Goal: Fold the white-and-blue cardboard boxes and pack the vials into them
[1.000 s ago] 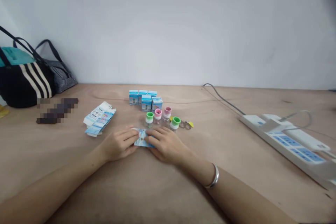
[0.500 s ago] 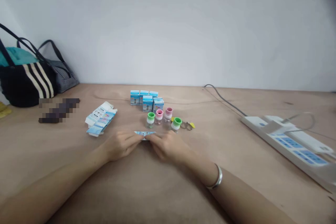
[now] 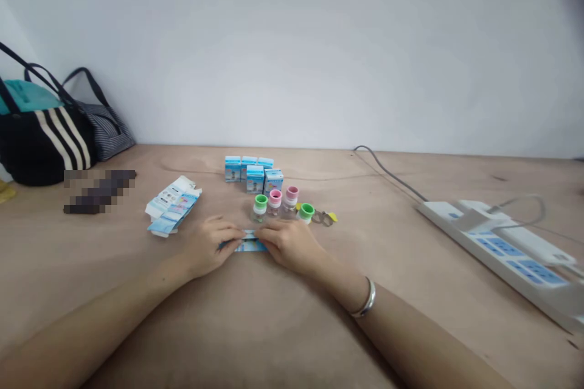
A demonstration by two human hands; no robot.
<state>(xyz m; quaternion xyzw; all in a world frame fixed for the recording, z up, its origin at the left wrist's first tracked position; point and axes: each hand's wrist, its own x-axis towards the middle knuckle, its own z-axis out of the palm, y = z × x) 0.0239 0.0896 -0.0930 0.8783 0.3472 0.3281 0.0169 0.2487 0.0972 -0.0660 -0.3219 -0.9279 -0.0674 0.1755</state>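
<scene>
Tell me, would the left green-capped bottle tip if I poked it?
Probably: the left green-capped bottle stands upright on a narrow base, so a poke likely tips it. Its round body would then probably roll. Small, so likely light.

Striped bag (image 3: 45, 140) far left; power strip (image 3: 502, 243) right, on wooden table (image 3: 274, 328).

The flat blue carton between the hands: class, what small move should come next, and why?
Probably press its ends inward to pop the flat carton open. The left hand and right hand each pinch an end, it lies flattened, and squared-up boxes stand behind the capped vials.
</scene>
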